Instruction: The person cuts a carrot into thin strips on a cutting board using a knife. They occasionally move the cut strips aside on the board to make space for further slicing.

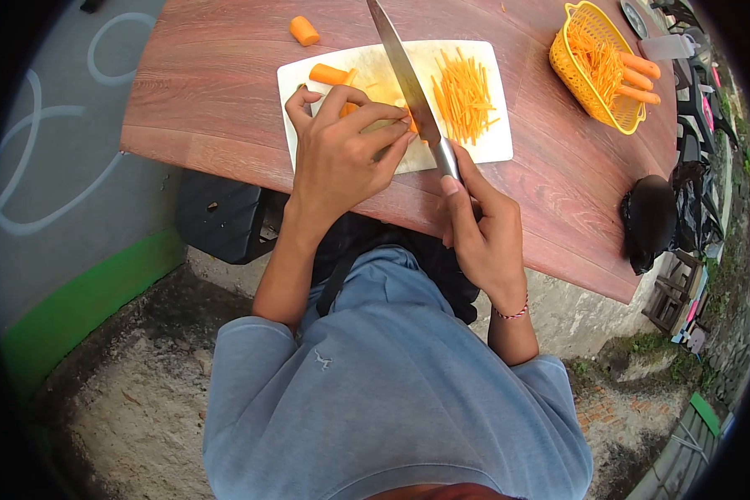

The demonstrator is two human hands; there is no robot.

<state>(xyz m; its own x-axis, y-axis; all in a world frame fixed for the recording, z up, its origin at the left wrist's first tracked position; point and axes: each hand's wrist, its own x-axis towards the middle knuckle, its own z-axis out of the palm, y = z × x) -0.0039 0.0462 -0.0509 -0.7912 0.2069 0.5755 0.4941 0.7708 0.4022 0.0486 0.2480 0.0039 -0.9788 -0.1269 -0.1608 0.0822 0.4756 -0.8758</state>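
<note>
The carrot piece (412, 124) sits on the white board (498, 143), partly hidden beneath half-curled left fingers (378, 114); whether they grip it, I can't tell. Right fingers (482, 185) close round the knife (409, 77); a sideways slip could nick nearby left fingertips.

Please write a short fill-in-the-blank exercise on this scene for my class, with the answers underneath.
1. The right hand grips a long steel ____.
2. Thin orange carrot strips lie on a white rectangular ____.
3. The openwork plastic basket is coloured ____.
4. The number of long orange carrots sticking out past its rim is ____.

Missing words: knife; cutting board; yellow; three.
</note>
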